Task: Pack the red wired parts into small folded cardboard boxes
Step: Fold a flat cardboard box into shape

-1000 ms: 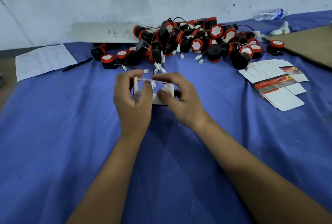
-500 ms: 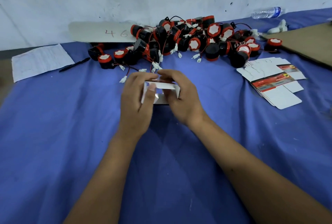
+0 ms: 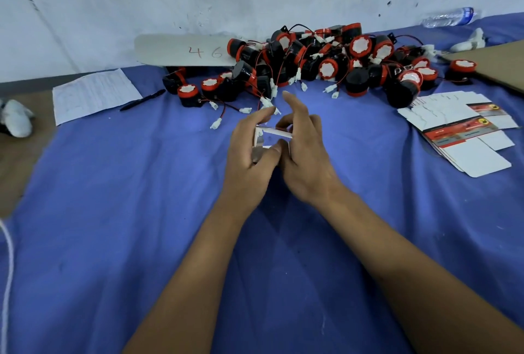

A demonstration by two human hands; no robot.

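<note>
A small white cardboard box (image 3: 270, 135), partly folded, is held between both hands above the blue cloth. My left hand (image 3: 249, 155) grips its left side with the thumb pressed on a flap. My right hand (image 3: 304, 152) holds the right side, with its index finger raised. Most of the box is hidden by the fingers. A heap of red-and-black round parts with red wires and white plugs (image 3: 326, 61) lies just beyond the hands, against the wall.
A stack of flat unfolded box blanks (image 3: 470, 132) lies at the right. A paper sheet (image 3: 93, 94) and a black pen (image 3: 141, 99) lie at the left. A plastic bottle (image 3: 449, 17) and brown cardboard (image 3: 504, 64) sit at the far right.
Both hands have turned the box and pressed its sides closer together. My right index finger has lifted off it. The view has shifted slightly.
</note>
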